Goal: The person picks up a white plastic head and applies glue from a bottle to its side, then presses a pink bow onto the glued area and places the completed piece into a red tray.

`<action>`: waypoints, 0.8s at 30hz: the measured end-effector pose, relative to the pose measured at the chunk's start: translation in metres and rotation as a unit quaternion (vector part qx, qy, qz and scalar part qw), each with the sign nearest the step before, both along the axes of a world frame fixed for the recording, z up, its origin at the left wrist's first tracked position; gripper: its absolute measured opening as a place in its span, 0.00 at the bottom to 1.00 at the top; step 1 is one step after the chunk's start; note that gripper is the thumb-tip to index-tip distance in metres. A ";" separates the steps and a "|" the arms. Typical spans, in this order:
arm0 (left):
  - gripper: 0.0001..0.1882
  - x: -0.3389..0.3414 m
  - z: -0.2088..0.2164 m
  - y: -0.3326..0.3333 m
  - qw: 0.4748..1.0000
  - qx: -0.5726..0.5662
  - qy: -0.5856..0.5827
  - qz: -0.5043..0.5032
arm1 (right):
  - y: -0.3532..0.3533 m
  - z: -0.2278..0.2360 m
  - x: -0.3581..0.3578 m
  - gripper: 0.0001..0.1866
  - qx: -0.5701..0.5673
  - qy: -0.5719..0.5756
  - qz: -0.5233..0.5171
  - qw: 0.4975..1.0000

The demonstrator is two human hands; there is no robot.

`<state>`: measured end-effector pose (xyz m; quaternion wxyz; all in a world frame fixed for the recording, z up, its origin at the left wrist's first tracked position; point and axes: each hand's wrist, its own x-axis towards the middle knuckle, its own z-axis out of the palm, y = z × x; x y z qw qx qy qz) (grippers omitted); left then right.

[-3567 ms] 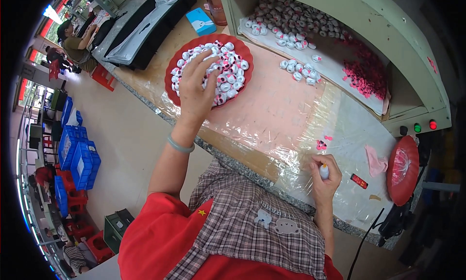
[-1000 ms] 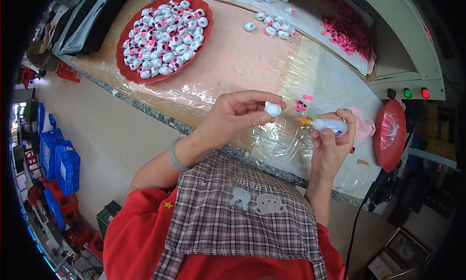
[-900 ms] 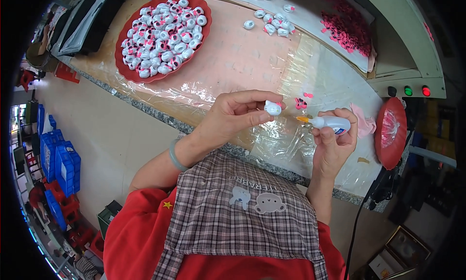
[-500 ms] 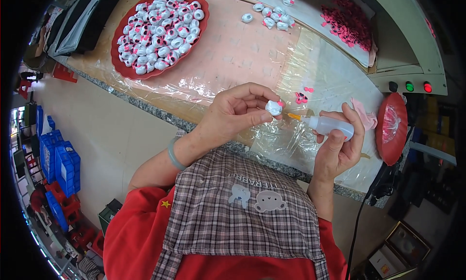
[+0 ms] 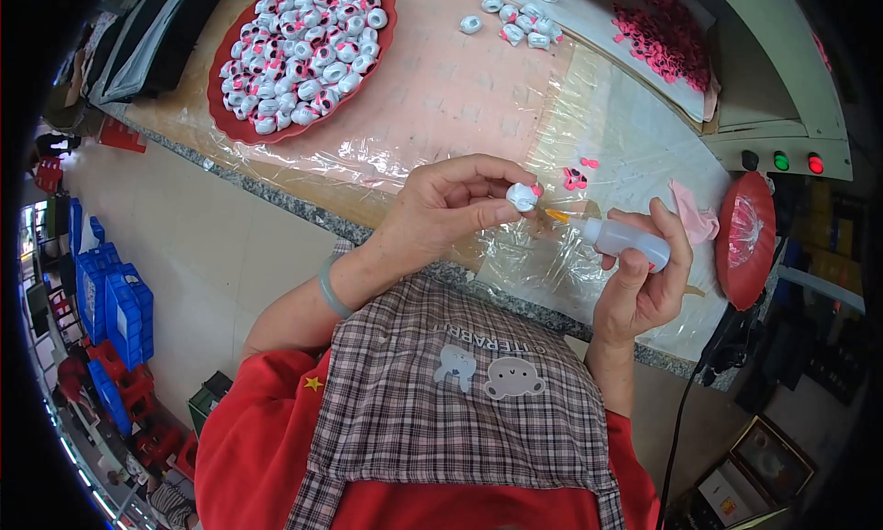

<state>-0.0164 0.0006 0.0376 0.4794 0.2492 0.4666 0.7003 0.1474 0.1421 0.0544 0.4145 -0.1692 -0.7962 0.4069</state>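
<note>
Left hand (image 5: 428,208): grip closed on a white bead (image 5: 521,197), pinched between thumb and fingers above the surface (image 5: 460,98).
White bead position: centre of the scene, raised off the surface; a pink part shows on its far right side.
Right hand (image 5: 644,291): grip wrapped around a translucent squeeze bottle (image 5: 635,243), tilted, nozzle toward the left.
Nozzle (image 5: 557,216): orange, tapered — tip just beside the white bead; contact cannot be told.
Loose pink pieces (image 5: 575,178): on the surface, just beyond the bottle, some with dark marks.
Scalloped red dish (image 5: 387,39): far left on the surface, heaped with white-and-pink beads.
Bead cluster (image 5: 525,22): far side of the surface, beyond the hands, one bead slightly apart to the left.
Pink pile (image 5: 671,56): far right, on white sheeting inside the cabinet (image 5: 759,116).
Indicators: green lamp (image 5: 781,159) and red lamp (image 5: 816,164), both lit — on the cabinet edge, right.
Pink cloth (image 5: 694,213): right side, near a second red dish (image 5: 760,271) containing clear film.
</note>
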 end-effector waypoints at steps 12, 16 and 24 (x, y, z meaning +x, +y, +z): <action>0.16 0.000 -0.003 0.000 1.000 0.006 -0.008 0.002 | 0.000 0.000 0.001 0.24 0.010 -0.011 0.003 1.000; 0.16 0.000 -0.004 0.000 1.000 0.002 -0.005 0.004 | -0.001 0.001 0.002 0.23 0.012 -0.018 0.009 1.000; 0.15 0.000 -0.003 0.000 1.000 -0.004 -0.004 -0.009 | -0.004 -0.002 -0.001 0.23 0.009 -0.016 0.007 1.000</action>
